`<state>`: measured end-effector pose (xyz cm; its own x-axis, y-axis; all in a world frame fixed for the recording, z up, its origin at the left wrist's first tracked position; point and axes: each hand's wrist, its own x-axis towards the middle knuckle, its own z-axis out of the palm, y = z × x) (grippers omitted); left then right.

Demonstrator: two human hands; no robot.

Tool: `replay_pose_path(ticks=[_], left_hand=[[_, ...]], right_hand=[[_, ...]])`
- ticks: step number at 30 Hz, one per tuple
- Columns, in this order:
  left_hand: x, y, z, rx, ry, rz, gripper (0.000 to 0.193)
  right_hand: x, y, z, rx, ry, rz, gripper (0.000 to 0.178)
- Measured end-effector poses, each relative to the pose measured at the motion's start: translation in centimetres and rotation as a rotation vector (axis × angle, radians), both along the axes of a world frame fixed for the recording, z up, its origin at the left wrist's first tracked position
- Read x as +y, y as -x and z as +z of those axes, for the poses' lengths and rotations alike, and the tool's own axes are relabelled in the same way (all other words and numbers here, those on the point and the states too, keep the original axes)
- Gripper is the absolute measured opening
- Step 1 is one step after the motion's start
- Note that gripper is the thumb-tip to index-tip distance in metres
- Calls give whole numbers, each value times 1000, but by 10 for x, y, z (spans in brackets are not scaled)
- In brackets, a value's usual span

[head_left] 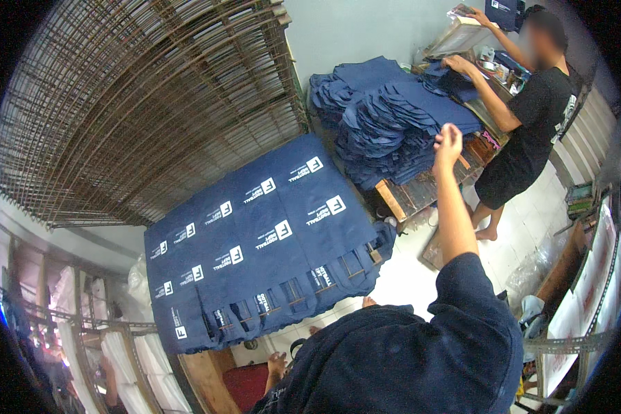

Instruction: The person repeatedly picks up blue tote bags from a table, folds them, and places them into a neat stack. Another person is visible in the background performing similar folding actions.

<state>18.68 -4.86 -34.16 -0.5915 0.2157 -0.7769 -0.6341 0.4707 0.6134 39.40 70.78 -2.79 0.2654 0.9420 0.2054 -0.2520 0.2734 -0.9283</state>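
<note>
The person's right hand (448,145) is raised on an outstretched arm, appearing just in front of a heap of navy cloth (386,114); contact cannot be told. Its fingers are loosely curled, though whether the tips meet is unclear. The left hand (277,366) is low beside the body, near the printed navy panels (252,224), too small and blurred to tell if its fingers are apart or together. Those panels, bearing white prints, lie in rows beside raised wire racks (152,103). The heap rests on a wooden table (421,200), where a co-worker (541,114) has one hand (457,64) at the cloth
</note>
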Motion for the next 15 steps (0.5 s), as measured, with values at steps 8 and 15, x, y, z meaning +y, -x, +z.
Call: replay_pose_path(ticks=[8,15], left_hand=[[-60,-9,-52,-703,-616,488,24],[-10,-33,23,477,159,74,24]], right_hand=[[139,-9,8,1002,421,553,86],[138,61,16,230,230,40,51]])
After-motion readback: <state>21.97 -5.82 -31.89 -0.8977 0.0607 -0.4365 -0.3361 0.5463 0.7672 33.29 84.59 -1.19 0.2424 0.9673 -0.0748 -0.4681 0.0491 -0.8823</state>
